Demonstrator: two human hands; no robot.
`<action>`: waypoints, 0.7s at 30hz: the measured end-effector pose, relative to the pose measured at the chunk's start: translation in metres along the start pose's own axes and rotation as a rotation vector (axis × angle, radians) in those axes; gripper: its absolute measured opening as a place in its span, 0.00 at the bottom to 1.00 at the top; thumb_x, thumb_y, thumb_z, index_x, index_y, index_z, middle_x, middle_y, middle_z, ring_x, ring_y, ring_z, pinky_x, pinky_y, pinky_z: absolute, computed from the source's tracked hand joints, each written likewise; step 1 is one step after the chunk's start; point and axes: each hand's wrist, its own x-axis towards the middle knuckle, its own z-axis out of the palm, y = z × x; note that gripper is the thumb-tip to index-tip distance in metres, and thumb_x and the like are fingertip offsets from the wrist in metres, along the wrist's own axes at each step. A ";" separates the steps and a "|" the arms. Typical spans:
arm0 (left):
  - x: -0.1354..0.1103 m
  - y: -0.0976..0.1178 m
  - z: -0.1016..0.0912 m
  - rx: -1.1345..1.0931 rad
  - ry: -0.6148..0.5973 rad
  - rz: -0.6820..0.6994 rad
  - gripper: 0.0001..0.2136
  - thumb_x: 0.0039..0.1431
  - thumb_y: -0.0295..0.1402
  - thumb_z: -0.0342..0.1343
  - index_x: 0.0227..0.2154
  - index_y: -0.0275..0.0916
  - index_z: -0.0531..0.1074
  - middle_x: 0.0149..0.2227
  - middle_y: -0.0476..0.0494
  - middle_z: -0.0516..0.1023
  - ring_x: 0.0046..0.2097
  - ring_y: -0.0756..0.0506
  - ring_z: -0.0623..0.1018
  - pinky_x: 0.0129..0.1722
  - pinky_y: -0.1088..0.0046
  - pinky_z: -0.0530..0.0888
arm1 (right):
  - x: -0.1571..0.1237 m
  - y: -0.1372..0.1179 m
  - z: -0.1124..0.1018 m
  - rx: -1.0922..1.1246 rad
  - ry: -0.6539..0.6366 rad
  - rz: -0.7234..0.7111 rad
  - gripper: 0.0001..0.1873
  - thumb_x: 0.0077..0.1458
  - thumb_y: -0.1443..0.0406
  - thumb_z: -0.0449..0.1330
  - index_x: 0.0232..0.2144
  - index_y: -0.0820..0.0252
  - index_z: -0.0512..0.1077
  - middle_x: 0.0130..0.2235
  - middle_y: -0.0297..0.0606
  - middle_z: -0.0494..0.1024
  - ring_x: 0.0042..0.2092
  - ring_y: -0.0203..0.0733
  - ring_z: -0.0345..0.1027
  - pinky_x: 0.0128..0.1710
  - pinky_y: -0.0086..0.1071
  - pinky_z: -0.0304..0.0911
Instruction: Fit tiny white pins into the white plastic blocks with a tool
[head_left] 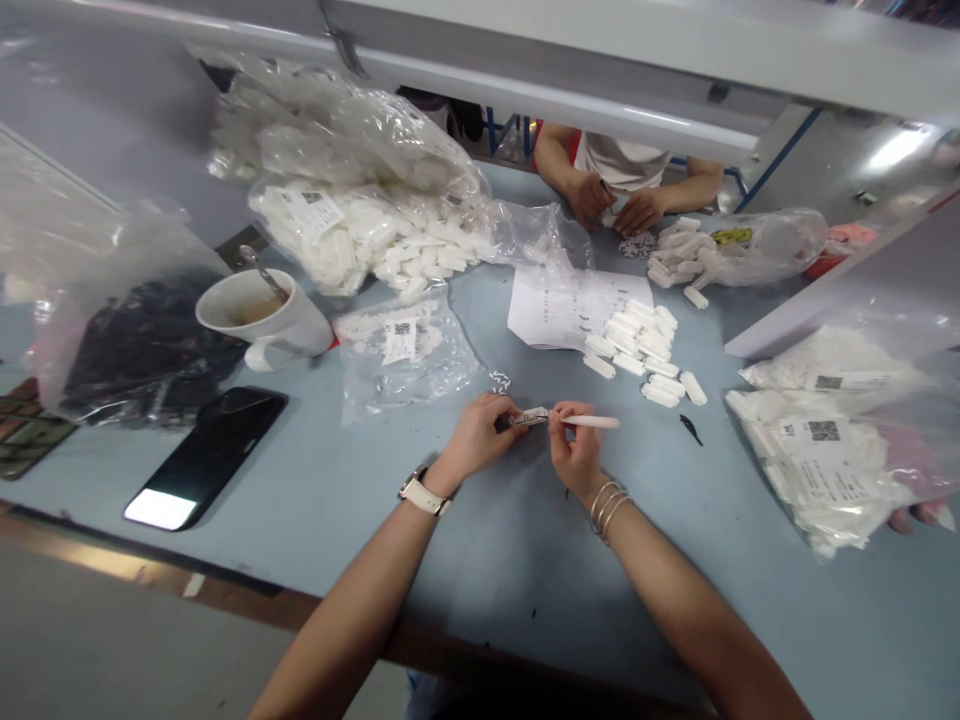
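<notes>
My left hand (484, 432), with a white-strapped watch on its wrist, pinches a small white oblong part (531, 415) that has dark detail along it. In my right hand (576, 448) is a pale pen-like tool (596, 422), its tip at the right end of the part. Fingers cover some of both things. Just beyond my left hand lie several tiny white clips (500, 381). A pile of white oblong plastic pieces (637, 340) sits past my right hand, partly over a printed sheet (551, 305). A small black piece (691, 430) lies to the right.
At the left are a white mug (289, 325) with a spoon, a phone (206, 455) and a bag of dark material (150, 340). Big clear bags of white pieces (352, 235) stand behind. Labelled bags (825, 450) lie right. Across the table, a co-worker's hands (619, 207) handle small parts.
</notes>
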 end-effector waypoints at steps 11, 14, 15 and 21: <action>0.000 0.000 0.000 -0.006 -0.007 -0.005 0.04 0.50 0.28 0.61 0.27 0.38 0.70 0.28 0.48 0.73 0.33 0.47 0.72 0.32 0.72 0.68 | 0.003 -0.002 0.001 -0.052 -0.054 -0.024 0.05 0.61 0.66 0.51 0.31 0.58 0.62 0.29 0.36 0.70 0.29 0.37 0.67 0.30 0.30 0.66; 0.000 0.001 0.000 -0.013 -0.002 -0.005 0.04 0.50 0.27 0.61 0.27 0.38 0.70 0.28 0.48 0.73 0.33 0.47 0.72 0.32 0.73 0.67 | 0.005 -0.004 0.000 -0.100 -0.074 -0.074 0.05 0.61 0.66 0.51 0.31 0.58 0.62 0.28 0.37 0.70 0.29 0.37 0.67 0.30 0.31 0.66; 0.000 0.001 0.000 -0.012 0.000 -0.004 0.04 0.50 0.28 0.61 0.27 0.38 0.70 0.28 0.48 0.73 0.33 0.47 0.71 0.31 0.73 0.67 | 0.005 -0.004 0.000 -0.113 -0.084 -0.094 0.05 0.61 0.66 0.50 0.31 0.58 0.62 0.29 0.37 0.71 0.30 0.38 0.67 0.30 0.31 0.66; 0.000 -0.001 0.001 -0.004 0.010 -0.001 0.05 0.50 0.28 0.61 0.26 0.39 0.69 0.26 0.48 0.72 0.31 0.48 0.71 0.30 0.73 0.67 | 0.004 -0.004 0.000 -0.117 -0.152 -0.179 0.06 0.61 0.68 0.48 0.31 0.57 0.62 0.29 0.38 0.71 0.32 0.39 0.68 0.33 0.34 0.67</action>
